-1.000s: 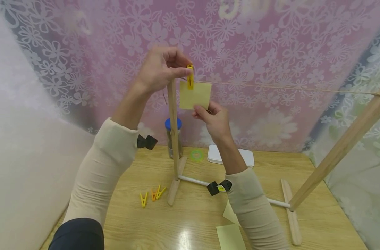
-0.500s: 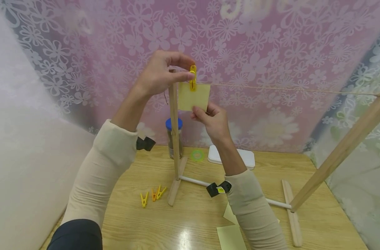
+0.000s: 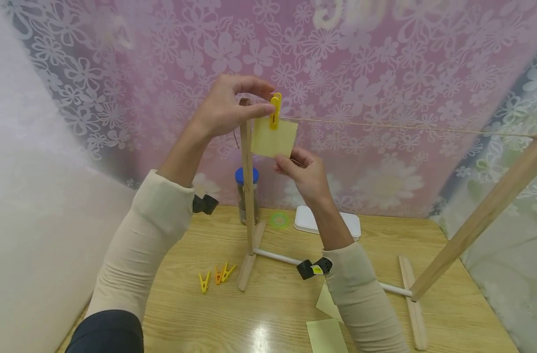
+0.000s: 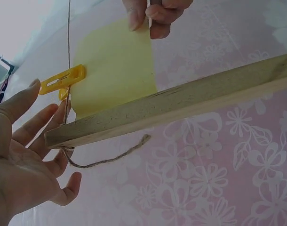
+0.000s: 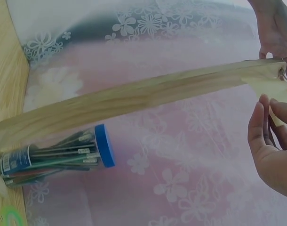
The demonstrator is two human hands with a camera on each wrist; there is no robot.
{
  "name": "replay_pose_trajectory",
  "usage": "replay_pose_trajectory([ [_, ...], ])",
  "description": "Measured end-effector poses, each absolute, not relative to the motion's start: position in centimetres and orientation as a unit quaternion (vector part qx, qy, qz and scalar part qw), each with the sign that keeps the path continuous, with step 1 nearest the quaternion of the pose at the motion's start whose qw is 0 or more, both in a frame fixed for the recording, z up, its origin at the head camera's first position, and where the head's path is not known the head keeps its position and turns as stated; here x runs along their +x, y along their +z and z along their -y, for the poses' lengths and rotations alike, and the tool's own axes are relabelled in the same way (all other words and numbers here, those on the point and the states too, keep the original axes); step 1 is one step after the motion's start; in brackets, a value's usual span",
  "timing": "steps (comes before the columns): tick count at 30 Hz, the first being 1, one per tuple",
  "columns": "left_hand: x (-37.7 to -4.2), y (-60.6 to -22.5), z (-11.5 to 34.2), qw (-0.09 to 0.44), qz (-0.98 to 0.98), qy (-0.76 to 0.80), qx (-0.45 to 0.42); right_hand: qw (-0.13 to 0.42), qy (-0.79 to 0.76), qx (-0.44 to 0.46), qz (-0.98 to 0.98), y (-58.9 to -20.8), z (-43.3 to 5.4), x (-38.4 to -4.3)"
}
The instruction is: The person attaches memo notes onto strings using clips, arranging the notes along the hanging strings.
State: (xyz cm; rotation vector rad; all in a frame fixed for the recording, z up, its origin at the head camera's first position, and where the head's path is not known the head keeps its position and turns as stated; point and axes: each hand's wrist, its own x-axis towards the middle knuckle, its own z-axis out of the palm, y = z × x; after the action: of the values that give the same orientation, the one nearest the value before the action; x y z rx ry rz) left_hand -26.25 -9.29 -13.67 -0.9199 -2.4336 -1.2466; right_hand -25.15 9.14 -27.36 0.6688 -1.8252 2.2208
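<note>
A square of yellow paper (image 3: pixel 273 138) hangs at the string (image 3: pixel 361 123) next to the left wooden post (image 3: pixel 248 196). Across its top edge sits a yellow clothespin (image 3: pixel 275 112), its jaws over both paper and string. My left hand (image 3: pixel 226 107) pinches the clothespin's upper end between thumb and fingers; in the left wrist view the thumb tip meets one handle of the clothespin (image 4: pixel 63 81). Below, my right hand (image 3: pixel 308 174) pinches the paper's lower right corner between thumb and fingers.
Several yellow and orange clothespins (image 3: pixel 204 283) lie on the table (image 3: pixel 197 323) at left. Yellow paper squares (image 3: pixel 326 336) lie near the front. A blue-lidded jar (image 5: pixel 54 157) of thin sticks, a green tape roll (image 3: pixel 279 220) and a white case (image 3: pixel 348 223) stand behind. The right post (image 3: pixel 480 215) leans rightward in view.
The clothespin has shifted slightly right along the paper's top and tilts a little more. The paper now slants slightly, and the left hand has moved a little right and down.
</note>
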Motion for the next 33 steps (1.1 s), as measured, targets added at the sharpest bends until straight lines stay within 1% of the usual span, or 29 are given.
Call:
replay_pose_trajectory([
  [7, -26.3, -14.1, 9.7, 0.144, 0.833, -0.434, -0.311, 0.096, 0.739, 0.223, 0.628, -27.9, -10.4, -24.8],
  [11, -26.0, -14.5, 10.6, 0.179, 0.835, -0.438, -0.283, 0.102, 0.707, 0.218, 0.665, -28.6, -11.6, -24.4],
  [17, -25.2, -16.5, 13.2, 0.264, 0.806, -0.464, -0.255, 0.073, 0.649, 0.205, 0.729, -30.6, -14.2, -23.3],
  [20, -24.8, -18.4, 14.6, 0.276, 0.791, -0.489, -0.244, 0.062, 0.612, 0.197, 0.764, -32.0, -15.6, -22.4],
  [24, -24.5, -22.2, 16.5, 0.246, 0.79, -0.514, -0.228, 0.056, 0.56, 0.187, 0.805, -34.2, -17.5, -21.3],
  [27, -24.6, -25.8, 18.0, 0.203, 0.816, -0.503, -0.199, 0.046, 0.527, 0.184, 0.829, -36.1, -18.6, -20.5],
  [33, -24.6, -33.8, 20.3, 0.125, 0.866, -0.457, -0.159, 0.007, 0.488, 0.179, 0.854, -40.1, -20.4, -18.8],
])
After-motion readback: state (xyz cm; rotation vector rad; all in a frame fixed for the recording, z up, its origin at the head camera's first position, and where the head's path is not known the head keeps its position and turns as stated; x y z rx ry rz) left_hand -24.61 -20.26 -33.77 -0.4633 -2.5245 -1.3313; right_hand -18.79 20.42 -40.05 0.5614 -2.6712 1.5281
